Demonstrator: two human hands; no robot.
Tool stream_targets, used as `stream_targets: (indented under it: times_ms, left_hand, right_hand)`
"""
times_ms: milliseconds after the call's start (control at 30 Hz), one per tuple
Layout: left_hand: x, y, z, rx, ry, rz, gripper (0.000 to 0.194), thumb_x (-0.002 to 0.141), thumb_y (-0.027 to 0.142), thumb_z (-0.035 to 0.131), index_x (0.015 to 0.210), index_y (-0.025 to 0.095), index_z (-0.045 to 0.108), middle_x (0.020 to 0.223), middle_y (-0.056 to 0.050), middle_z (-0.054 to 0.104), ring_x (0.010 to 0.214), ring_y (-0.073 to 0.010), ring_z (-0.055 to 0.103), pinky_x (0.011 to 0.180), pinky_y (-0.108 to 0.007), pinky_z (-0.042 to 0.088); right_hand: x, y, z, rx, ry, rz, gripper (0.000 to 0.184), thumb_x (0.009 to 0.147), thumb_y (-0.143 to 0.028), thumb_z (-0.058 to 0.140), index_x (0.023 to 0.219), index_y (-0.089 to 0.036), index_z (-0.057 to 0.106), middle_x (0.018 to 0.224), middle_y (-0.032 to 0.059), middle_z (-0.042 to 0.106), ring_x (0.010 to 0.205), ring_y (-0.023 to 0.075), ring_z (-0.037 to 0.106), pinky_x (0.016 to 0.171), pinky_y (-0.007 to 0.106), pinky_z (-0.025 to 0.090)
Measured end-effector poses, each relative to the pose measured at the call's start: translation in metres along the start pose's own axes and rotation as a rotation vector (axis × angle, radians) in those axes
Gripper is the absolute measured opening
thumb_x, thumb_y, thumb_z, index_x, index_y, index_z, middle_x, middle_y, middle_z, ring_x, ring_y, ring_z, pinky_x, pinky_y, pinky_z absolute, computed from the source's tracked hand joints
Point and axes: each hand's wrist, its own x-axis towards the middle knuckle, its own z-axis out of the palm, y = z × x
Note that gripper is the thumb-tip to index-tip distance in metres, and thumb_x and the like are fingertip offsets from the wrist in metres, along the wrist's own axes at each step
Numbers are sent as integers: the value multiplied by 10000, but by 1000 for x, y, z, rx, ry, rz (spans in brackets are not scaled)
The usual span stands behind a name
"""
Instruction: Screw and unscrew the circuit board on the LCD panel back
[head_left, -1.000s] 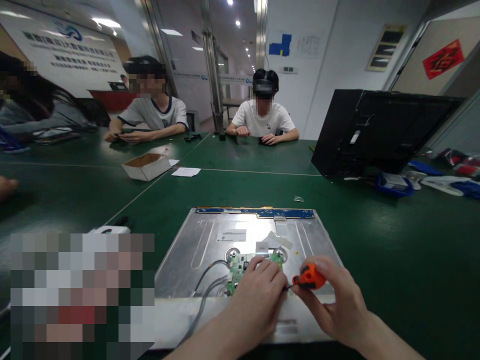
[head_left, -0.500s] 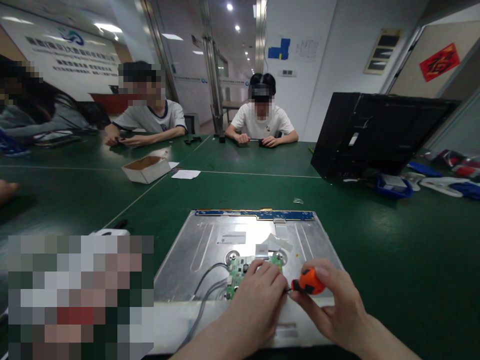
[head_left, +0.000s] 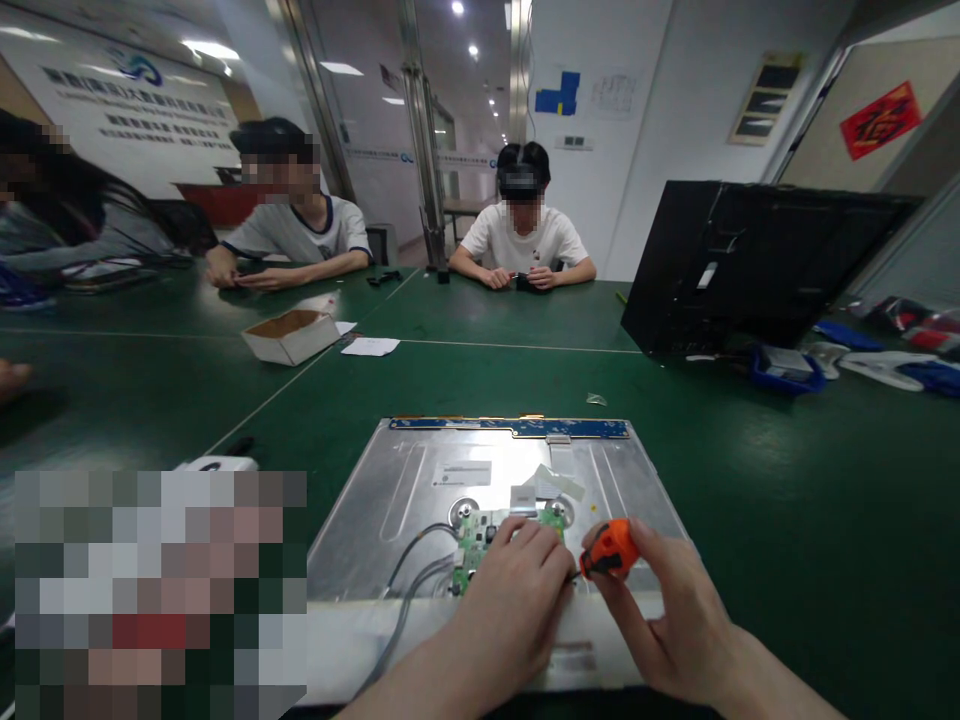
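Observation:
My right hand (head_left: pixel 679 610) grips an orange and black screwdriver (head_left: pixel 609 548) between thumb and fingers, to the right of the circuit board. The short visible stretch of its shaft points left and runs behind my left hand (head_left: pixel 517 580). That hand is curled over the lower right of the green circuit board (head_left: pixel 471 545), its fingertips hidden, so what it pinches does not show. Grey cables lead from the board's left side. The board is on the back of a silver metal display panel (head_left: pixel 420 540), which lies flat and has a blue strip board (head_left: pixel 465 426) along its far edge.
A black monitor (head_left: pixel 757 270) stands at the right, beside a blue tray (head_left: pixel 787 370). A white open box (head_left: pixel 292 335) and a paper (head_left: pixel 370 347) lie further back on the green table (head_left: pixel 480 380). Several people sit around it. A blurred-out patch covers the lower left.
The screwdriver handle has turned and tilted slightly in my right hand, with its outer end raised. My left hand has stayed in place.

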Motion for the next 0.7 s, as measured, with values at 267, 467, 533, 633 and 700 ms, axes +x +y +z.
stream_targets:
  times_ms: [267,467,533,633,700]
  left_hand:
    - [0,1,-2,14,-39,-20,141,860,129,473,964,177,556,980,-84,593,933,-262,528,919,-470,400]
    - [-1,3,-4,-9,-40,-28,134,879,135,446,951,180,549,984,-85,587,935,-260,531,923,-465,389]
    - [-1,4,-6,-19,-46,-32,144,881,143,449,980,180,546,1004,-87,586,953,-263,528,928,-466,385]
    - [0,5,-9,-23,-59,-38,147,890,154,451,999,182,545,1012,-86,585,965,-266,525,924,-461,385]
    - [1,5,-10,-25,-62,-35,138,892,159,454,991,184,547,998,-82,585,956,-262,526,919,-456,386]
  right_hand:
    - [-5,4,3,48,20,-6,710,849,-44,492,1480,-175,193,799,37,641,675,177,629,522,276,542]
    - [-3,2,2,68,-18,31,659,863,-58,484,1458,-190,233,788,30,644,643,171,632,527,268,539]
    - [-3,2,1,45,-21,25,667,860,-57,475,1468,-155,219,863,67,670,665,174,655,547,272,554]
    - [-5,3,1,22,-13,13,678,854,-49,463,1477,-127,205,918,90,681,643,159,663,571,273,571]
    - [-7,4,1,21,-2,9,677,854,-40,461,1476,-133,210,854,64,672,618,156,654,561,269,570]
